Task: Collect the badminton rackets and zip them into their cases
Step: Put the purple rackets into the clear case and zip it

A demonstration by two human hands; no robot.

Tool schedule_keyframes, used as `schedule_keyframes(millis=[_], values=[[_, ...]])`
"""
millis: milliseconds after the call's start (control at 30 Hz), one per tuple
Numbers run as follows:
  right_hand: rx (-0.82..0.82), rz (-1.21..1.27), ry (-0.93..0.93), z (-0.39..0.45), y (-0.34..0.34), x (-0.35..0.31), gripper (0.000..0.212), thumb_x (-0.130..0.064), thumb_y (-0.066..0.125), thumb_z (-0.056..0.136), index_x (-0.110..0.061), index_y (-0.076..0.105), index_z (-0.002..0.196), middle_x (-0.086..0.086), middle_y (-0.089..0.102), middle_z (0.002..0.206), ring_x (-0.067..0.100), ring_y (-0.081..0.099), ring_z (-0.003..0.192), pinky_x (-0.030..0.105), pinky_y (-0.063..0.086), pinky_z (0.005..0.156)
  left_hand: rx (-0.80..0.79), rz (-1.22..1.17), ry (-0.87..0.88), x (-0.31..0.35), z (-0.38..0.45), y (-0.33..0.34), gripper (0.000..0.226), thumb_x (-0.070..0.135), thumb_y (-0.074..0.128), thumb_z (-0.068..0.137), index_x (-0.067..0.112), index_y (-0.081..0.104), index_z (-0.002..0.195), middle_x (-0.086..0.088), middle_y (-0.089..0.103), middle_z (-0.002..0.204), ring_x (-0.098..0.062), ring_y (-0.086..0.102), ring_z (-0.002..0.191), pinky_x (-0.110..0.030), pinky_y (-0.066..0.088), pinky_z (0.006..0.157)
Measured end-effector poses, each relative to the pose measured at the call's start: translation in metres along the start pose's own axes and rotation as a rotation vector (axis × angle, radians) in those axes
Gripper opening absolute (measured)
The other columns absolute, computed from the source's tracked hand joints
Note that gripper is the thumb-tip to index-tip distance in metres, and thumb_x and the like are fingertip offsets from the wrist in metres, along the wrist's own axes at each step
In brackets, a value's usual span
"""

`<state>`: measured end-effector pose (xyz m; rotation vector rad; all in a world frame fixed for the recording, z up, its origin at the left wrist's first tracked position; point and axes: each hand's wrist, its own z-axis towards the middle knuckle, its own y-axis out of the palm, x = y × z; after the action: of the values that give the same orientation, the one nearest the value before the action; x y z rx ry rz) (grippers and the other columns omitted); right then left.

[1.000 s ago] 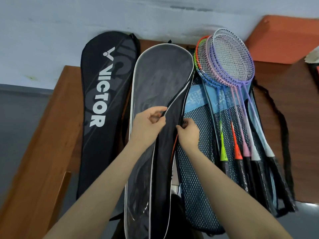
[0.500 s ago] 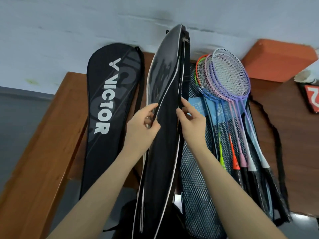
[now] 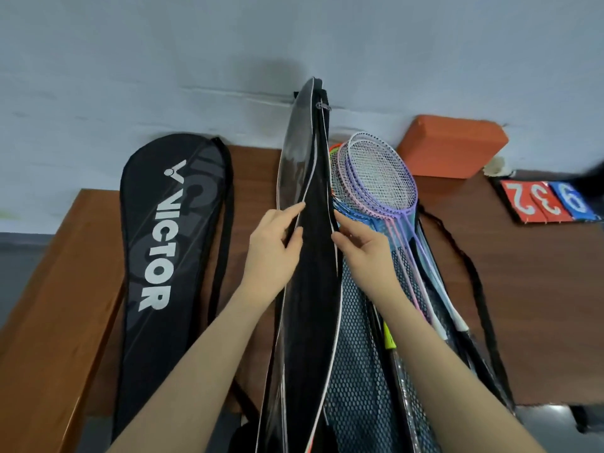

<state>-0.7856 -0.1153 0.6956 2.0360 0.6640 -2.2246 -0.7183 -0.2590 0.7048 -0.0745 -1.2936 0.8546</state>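
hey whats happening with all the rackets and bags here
A person is packing up badminton gear on a wooden table. Both hands hold a black case with white piping on edge: the left hand grips one side and the right hand the other. Its zipper pull sits near the top. A black Victor case lies to the left, and a fan of coloured rackets rests on a mesh bag to the right, not yet packed.

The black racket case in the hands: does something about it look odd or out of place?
Yes. The black case stands on its edge between the left hand and right hand, while the Victor case lies flat. Its zipper pull sits at the top.
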Motion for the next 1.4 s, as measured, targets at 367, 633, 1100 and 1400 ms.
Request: schedule_keyframes(millis=[367,633,1100,1400], values=[[0.034,-0.053,0.083,0.043,-0.060,0.062,0.037,-0.004,0.053,0.091,-0.016,0.059,0.126,-0.002,0.067,0.100,0.021,0.062,0.097,0.023,0.046,0.086,0.157,0.075,-0.022,0.027,0.013,0.071,0.036,-0.003,0.057,0.085,0.009,0.063,0.118,0.008,0.049,0.083,0.007,0.048,0.071,-0.003,0.035,0.074],[-0.066,-0.050,0.125,0.035,-0.110,0.087,0.032,-0.010,0.060,0.089,-0.014,0.062,0.121,-0.003,0.058,0.085,0.002,0.053,0.070,0.012,0.042,0.071,0.094,0.078,-0.040,0.036,0.010,0.120,0.039,-0.001,0.060,0.084,0.006,0.059,0.122,-0.002,0.049,0.086,0.004,0.046,0.068,-0.004,0.035,0.071],[0.075,-0.680,0.198,0.025,-0.173,0.152,0.029,-0.020,0.056,0.092,-0.008,0.061,0.118,0.010,0.064,0.099,0.027,0.059,0.082,0.038,0.047,0.073,-0.059,0.222,-0.092,0.028,0.013,0.145,0.037,0.008,0.054,0.090,0.017,0.057,0.125,0.003,0.045,0.087,-0.016,0.048,0.064,-0.032,0.045,0.054],[0.177,-0.544,0.056,0.012,-0.165,0.137,0.024,-0.011,0.061,0.089,-0.010,0.067,0.112,0.003,0.068,0.088,0.015,0.055,0.065,0.035,0.048,0.064,-0.150,0.231,-0.089,0.024,0.014,0.156,0.041,0.008,0.053,0.090,0.014,0.053,0.131,-0.002,0.043,0.083,-0.020,0.047,0.062,-0.038,0.046,0.056]])
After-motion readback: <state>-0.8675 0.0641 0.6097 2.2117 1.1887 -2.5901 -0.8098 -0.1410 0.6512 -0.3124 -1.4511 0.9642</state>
